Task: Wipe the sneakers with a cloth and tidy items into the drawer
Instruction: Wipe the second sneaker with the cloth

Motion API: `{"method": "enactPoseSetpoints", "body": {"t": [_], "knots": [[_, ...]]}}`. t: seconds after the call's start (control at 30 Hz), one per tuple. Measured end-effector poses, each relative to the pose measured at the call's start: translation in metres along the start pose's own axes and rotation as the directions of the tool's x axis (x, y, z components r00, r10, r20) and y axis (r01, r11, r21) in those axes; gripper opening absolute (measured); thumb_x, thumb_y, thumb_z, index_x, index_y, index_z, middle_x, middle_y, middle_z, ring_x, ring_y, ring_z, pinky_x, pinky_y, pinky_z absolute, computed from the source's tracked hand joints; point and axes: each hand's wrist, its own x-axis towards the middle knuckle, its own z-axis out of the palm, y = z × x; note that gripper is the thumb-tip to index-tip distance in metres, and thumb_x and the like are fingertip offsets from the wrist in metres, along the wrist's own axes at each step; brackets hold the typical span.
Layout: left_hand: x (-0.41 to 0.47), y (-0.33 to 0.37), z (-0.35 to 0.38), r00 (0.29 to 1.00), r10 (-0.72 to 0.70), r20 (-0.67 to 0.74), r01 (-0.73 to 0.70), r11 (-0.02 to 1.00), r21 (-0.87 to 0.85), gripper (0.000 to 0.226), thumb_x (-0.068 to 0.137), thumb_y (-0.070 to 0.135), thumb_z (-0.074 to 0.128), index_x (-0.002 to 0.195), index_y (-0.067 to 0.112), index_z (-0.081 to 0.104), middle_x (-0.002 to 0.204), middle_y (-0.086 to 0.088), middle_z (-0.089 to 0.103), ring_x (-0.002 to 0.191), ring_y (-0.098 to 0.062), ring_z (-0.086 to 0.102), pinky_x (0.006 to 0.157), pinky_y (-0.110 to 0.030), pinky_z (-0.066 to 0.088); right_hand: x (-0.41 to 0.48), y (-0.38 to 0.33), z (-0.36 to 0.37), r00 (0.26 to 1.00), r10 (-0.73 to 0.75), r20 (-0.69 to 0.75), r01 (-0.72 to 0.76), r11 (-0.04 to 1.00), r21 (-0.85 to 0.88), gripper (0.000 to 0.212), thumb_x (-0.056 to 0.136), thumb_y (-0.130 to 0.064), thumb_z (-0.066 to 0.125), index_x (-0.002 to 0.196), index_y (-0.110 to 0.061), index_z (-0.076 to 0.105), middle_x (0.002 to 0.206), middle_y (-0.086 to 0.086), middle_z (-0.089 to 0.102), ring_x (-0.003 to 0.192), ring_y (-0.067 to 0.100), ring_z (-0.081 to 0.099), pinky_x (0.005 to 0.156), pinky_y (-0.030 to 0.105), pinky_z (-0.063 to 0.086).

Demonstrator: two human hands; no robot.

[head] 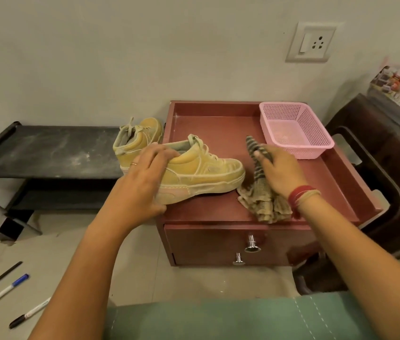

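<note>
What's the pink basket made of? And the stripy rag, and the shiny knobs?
Pink basket: looks like moulded plastic, with a smooth rim and a regular grid of small holes.
Striped cloth: soft woven fabric, since it bunches and folds.
Drawer knobs: probably polished metal, as they are mirror-bright.

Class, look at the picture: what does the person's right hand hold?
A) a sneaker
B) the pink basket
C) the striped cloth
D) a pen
C: the right hand grips the cloth, while the left hand holds the sneaker.
</note>
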Motion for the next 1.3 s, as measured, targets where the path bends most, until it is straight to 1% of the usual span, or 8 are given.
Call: {"method": "enactPoseSetpoints", "body": {"t": [0.17, 0.53, 0.67, 0.8, 0.9, 1.07, 1.2, 1.3], "knots": [[0.002, -0.002, 0.004, 1.000, 0.022, -0.014, -0.022, 1.000, 0.019, 0.094, 0.056, 0.003, 0.083, 0.132, 0.028, 0.034, 0.142, 0.006, 0.030, 0.137, -0.020, 0.030, 0.076, -0.037, 0.055, -0.021, -0.008, 0.021, 0.968, -0.190, 0.164, 0.141, 0.952, 0.273, 0.034, 0.097, -0.022, 0.049, 0.130, -0.016, 0.054, 0.129, -0.009, 0.052, 0.124, 0.004, 0.045, 0.098, 0.009, 0.029], [0.002, -0.008, 0.007, 1.000, -0.003, -0.013, 0.003, 1.000, -0.010, 0.089, 0.062, 0.001, 0.078, 0.133, 0.033, 0.035, 0.153, 0.006, 0.019, 0.136, -0.020, 0.032, 0.069, -0.032, 0.051, -0.032, -0.013, 0.044, 0.969, -0.141, 0.204, 0.032, 0.886, 0.463, 0.039, 0.098, -0.023, 0.046, 0.135, -0.012, 0.049, 0.138, -0.005, 0.049, 0.129, 0.006, 0.042, 0.110, 0.019, 0.031], [0.002, -0.007, 0.005, 1.000, 0.006, -0.019, -0.007, 0.999, -0.040, 0.090, 0.059, -0.002, 0.077, 0.131, 0.033, 0.035, 0.147, 0.009, 0.025, 0.130, -0.015, 0.036, 0.072, -0.037, 0.054, -0.020, -0.004, 0.050, 0.979, 0.095, 0.181, -0.172, 0.863, 0.475, 0.046, 0.098, -0.032, 0.045, 0.138, -0.008, 0.045, 0.139, 0.009, 0.050, 0.131, 0.022, 0.044, 0.112, 0.042, 0.033], [0.004, -0.009, 0.004, 1.000, 0.001, -0.009, -0.002, 0.998, -0.069, 0.094, 0.056, -0.004, 0.078, 0.131, 0.033, 0.035, 0.145, 0.009, 0.025, 0.130, -0.012, 0.033, 0.076, -0.037, 0.054, -0.040, -0.033, 0.058, 0.991, 0.016, 0.135, -0.091, 0.817, 0.569, 0.043, 0.098, -0.034, 0.043, 0.140, -0.023, 0.040, 0.148, -0.004, 0.038, 0.139, 0.012, 0.029, 0.116, 0.033, 0.023], [0.004, -0.010, 0.005, 1.000, 0.008, -0.005, -0.008, 0.998, -0.066, 0.095, 0.055, -0.004, 0.079, 0.132, 0.032, 0.035, 0.145, 0.009, 0.025, 0.129, -0.009, 0.032, 0.077, -0.033, 0.052, -0.045, -0.033, 0.062, 0.984, -0.133, 0.117, 0.052, 0.851, 0.523, 0.041, 0.099, -0.028, 0.042, 0.139, -0.034, 0.032, 0.150, -0.013, 0.027, 0.144, 0.011, 0.015, 0.117, 0.030, 0.015], [0.002, -0.010, 0.008, 1.000, 0.014, -0.007, -0.014, 0.999, -0.048, 0.092, 0.058, -0.004, 0.078, 0.131, 0.033, 0.036, 0.146, 0.008, 0.026, 0.131, -0.013, 0.033, 0.077, -0.028, 0.048, -0.027, -0.017, 0.065, 0.995, 0.032, 0.099, -0.069, 0.913, 0.401, 0.048, 0.100, -0.033, 0.039, 0.145, -0.017, 0.033, 0.152, 0.000, 0.029, 0.145, 0.017, 0.011, 0.118, 0.035, 0.011], [0.002, -0.011, 0.008, 0.999, 0.039, -0.023, -0.040, 0.999, -0.037, 0.089, 0.059, -0.005, 0.077, 0.130, 0.030, 0.038, 0.145, 0.007, 0.026, 0.130, -0.014, 0.033, 0.077, -0.032, 0.051, -0.032, -0.016, 0.062, 0.974, -0.178, 0.140, 0.122, 0.934, 0.336, 0.045, 0.099, -0.035, 0.040, 0.141, -0.019, 0.039, 0.142, -0.012, 0.034, 0.137, 0.004, 0.022, 0.113, 0.025, 0.019], [0.001, -0.010, 0.008, 0.998, 0.051, -0.028, -0.051, 0.999, -0.018, 0.090, 0.059, -0.005, 0.077, 0.130, 0.032, 0.037, 0.147, 0.009, 0.024, 0.129, -0.014, 0.034, 0.071, -0.039, 0.056, -0.013, 0.007, 0.054, 0.990, -0.033, 0.137, -0.011, 0.952, 0.307, 0.045, 0.097, -0.040, 0.042, 0.131, -0.014, 0.052, 0.133, 0.005, 0.055, 0.128, 0.023, 0.047, 0.107, 0.039, 0.037]]}}
